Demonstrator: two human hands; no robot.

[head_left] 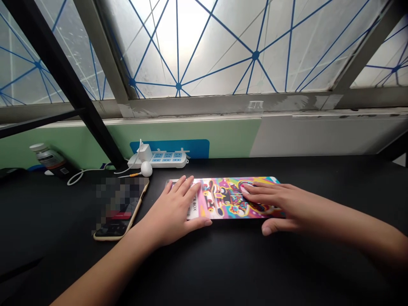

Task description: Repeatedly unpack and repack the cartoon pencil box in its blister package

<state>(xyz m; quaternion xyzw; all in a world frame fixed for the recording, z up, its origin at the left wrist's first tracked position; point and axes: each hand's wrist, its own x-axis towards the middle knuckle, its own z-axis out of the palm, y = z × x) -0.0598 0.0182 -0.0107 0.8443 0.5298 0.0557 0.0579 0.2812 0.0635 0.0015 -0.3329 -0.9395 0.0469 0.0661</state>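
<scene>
A long, flat, brightly patterned box, printed in pink, yellow and blue with the word "BOX" near its left end, lies lengthwise on the black table. My left hand rests over its left end, fingers stretched out, thumb along the near edge. Across its right part lies my right hand, palm down with straight fingers; its thumb sticks out past the near edge. Both hands are open and hide parts of the box. Beside my left forearm is a phone in a pale case.
Behind the phone sit a white power strip with a plugged-in charger and a round white object. A bottle leans at the far left. A black post slants down to the table before the window.
</scene>
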